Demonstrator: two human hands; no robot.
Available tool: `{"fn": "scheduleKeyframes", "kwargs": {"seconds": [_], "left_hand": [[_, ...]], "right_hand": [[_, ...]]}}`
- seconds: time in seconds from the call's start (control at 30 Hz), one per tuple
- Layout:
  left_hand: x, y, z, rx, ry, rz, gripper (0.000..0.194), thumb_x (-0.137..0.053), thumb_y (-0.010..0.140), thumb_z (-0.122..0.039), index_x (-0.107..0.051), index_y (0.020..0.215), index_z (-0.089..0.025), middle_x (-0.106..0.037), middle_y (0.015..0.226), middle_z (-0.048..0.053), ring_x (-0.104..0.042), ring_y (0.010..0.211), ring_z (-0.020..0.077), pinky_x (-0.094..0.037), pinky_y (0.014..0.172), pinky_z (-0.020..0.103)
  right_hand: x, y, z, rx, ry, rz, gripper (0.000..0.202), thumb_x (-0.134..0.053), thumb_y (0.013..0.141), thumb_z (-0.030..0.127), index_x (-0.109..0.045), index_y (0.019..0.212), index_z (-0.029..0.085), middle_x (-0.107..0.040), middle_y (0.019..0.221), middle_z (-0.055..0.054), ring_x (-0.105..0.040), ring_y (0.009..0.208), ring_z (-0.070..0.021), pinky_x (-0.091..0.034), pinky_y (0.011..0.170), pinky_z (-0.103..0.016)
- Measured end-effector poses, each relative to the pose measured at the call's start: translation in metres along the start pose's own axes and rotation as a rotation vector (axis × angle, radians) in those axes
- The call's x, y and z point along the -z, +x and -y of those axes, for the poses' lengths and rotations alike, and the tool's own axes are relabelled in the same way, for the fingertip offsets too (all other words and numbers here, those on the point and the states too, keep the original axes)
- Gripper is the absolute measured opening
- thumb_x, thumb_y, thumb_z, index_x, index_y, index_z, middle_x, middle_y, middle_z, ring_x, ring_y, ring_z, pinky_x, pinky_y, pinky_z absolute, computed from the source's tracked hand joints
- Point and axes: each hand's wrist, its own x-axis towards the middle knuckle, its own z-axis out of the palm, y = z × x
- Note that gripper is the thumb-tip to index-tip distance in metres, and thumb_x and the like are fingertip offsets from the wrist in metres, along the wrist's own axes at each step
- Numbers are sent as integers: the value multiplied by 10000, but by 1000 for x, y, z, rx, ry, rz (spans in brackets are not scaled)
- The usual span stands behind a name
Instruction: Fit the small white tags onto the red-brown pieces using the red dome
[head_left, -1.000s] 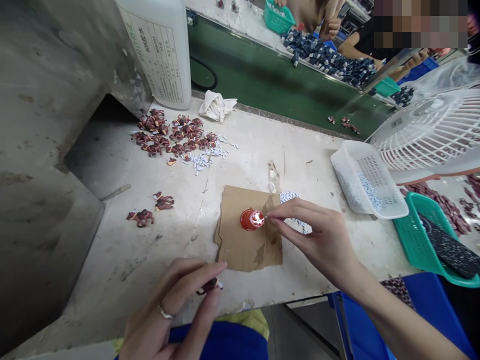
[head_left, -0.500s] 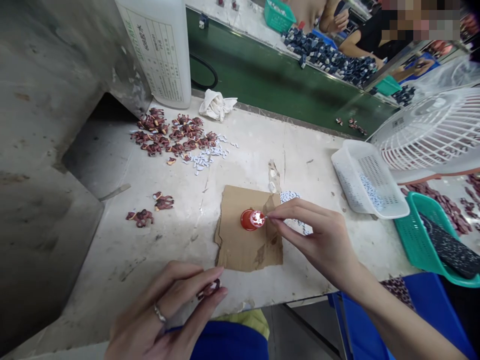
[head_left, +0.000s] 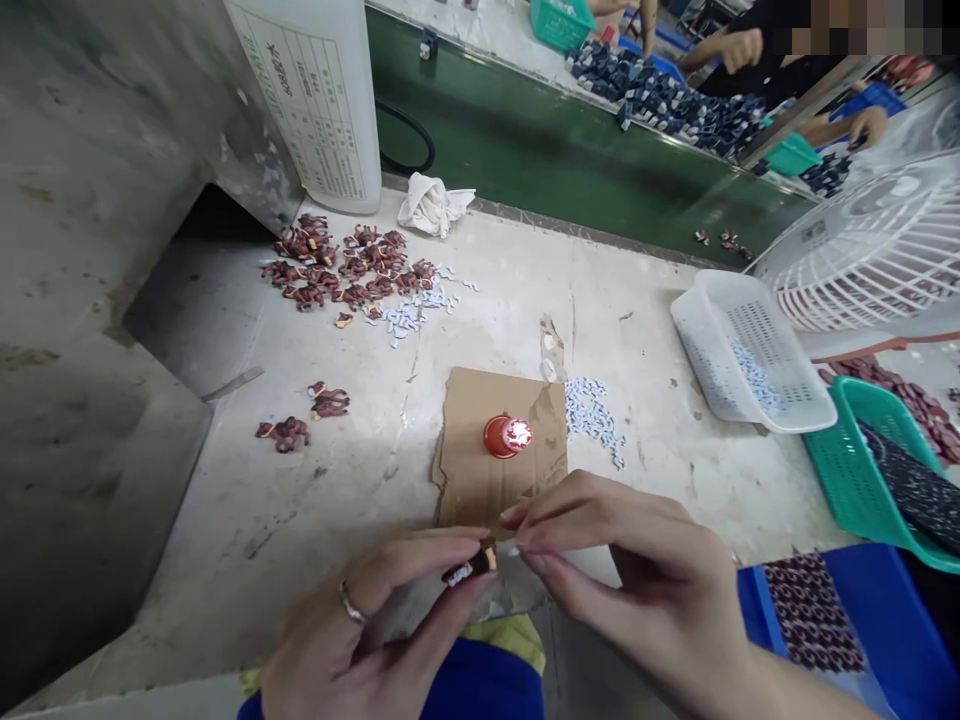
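Note:
My left hand pinches a small brown figurine between thumb and fingertips, near the front edge of the table. A cream band and a pale patch show on the figurine. Close beside it, my right hand is closed in a pinch on a tiny whitish piece, partly covered by the fingertips. Beyond both hands a small red cup with a shiny white-and-red top sits on a cardboard piece. Small pale-blue pieces lie scattered along the cardboard's right side.
Brown figurines lie in a group at the back left; two more are nearer. A large white jug, a crumpled cloth, a white basket, a fan and a green basket stand around. Co-workers' arms show across the green belt.
My right hand has moved from the red cup toward me, to the figurine. My left hand has shifted right and turned the figurine. Co-workers' hands at the back have moved.

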Motion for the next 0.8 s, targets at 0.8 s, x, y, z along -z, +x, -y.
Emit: {"fn": "scheduleKeyframes", "kwargs": {"seconds": [0.8], "left_hand": [[-4, 6, -7, 112, -50, -116, 323, -773, 807, -506, -753, 962, -224, -763, 812, 9, -772, 853, 216, -669, 745, 261]], "right_hand": [[0, 0, -4, 152, -88, 69, 370, -744, 897, 73, -688, 1254, 155, -759, 1065, -65, -739, 981, -130, -630, 861, -200]]}}
